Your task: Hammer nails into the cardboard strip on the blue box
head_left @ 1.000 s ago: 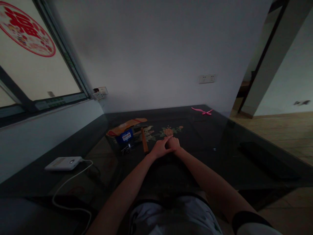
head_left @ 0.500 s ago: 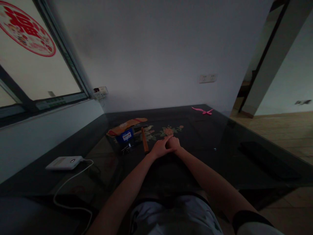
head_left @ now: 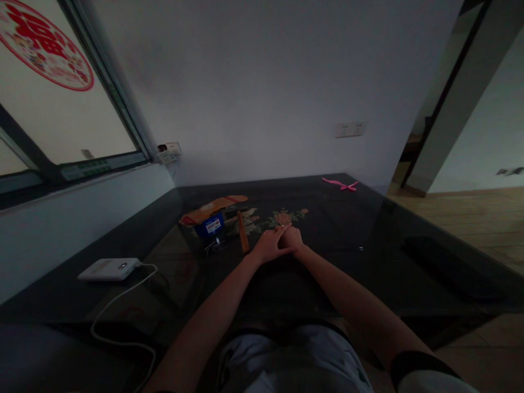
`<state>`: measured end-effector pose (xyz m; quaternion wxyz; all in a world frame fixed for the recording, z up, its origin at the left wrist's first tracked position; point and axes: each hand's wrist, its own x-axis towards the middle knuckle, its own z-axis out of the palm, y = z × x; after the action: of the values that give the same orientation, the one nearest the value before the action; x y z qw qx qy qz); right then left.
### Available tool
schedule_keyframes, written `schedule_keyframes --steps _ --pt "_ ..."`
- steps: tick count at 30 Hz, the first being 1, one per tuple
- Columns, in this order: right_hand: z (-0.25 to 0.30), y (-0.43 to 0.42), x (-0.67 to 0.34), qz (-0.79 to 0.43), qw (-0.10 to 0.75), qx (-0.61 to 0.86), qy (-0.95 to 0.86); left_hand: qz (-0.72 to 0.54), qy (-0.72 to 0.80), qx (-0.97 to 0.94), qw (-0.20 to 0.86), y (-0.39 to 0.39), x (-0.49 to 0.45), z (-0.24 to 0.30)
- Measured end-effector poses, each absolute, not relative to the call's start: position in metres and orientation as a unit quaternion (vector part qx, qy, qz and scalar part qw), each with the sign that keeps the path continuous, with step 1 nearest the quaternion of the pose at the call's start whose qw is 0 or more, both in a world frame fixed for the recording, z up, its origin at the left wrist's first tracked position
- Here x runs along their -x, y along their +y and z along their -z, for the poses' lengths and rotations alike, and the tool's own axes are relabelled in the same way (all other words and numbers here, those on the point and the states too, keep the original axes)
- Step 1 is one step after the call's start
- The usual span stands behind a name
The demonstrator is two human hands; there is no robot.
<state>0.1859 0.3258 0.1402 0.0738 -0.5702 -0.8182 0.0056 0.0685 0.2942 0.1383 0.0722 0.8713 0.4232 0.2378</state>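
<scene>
My left hand (head_left: 268,246) and my right hand (head_left: 291,238) meet over the middle of the dark tabletop. The left thumb lies across the back of the right hand. Both hands look closed, their fingers curled together and mostly hidden. A tiny bright spot shows at the fingertips, too small to name. Just left of them lies a hammer (head_left: 243,233) with an orange-brown handle, its dark head pointing away. Beyond it sit a blue box (head_left: 210,226) with a white label and a flat orange-brown piece (head_left: 215,209) with red edging.
The dark, glossy table (head_left: 339,284) carries a floral pattern. A white power bank (head_left: 108,269) with a cable lies at left. Small dark items with silvery wires (head_left: 215,246) are before the box. A pink ribbon (head_left: 344,185) lies far right, a long black object (head_left: 452,267) near right.
The hands keep nearly the same pose, with a small bright spot now showing at the fingertips. The view has shifted very slightly. The objects on the table have not moved.
</scene>
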Motion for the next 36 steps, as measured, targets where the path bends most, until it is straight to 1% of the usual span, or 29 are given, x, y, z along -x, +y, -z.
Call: schedule_keyframes --steps 7,10,36 --pt "-0.1412 0.3257 -0.1866 -0.004 0.096 0.565 -0.819 -0.212 0.402 -0.891 0.004 0.298 -0.0653 -0.1366" --pt "-0.1407 0.3258 -0.1873 -0.004 0.101 0.561 -0.821 -0.21 0.4 -0.892 -0.009 0.2973 -0.0653 -0.1372" --pt "-0.1393 0.327 -0.1877 -0.003 0.107 0.553 -0.826 -0.204 0.391 -0.897 0.005 0.2968 -0.0673 -0.1375"
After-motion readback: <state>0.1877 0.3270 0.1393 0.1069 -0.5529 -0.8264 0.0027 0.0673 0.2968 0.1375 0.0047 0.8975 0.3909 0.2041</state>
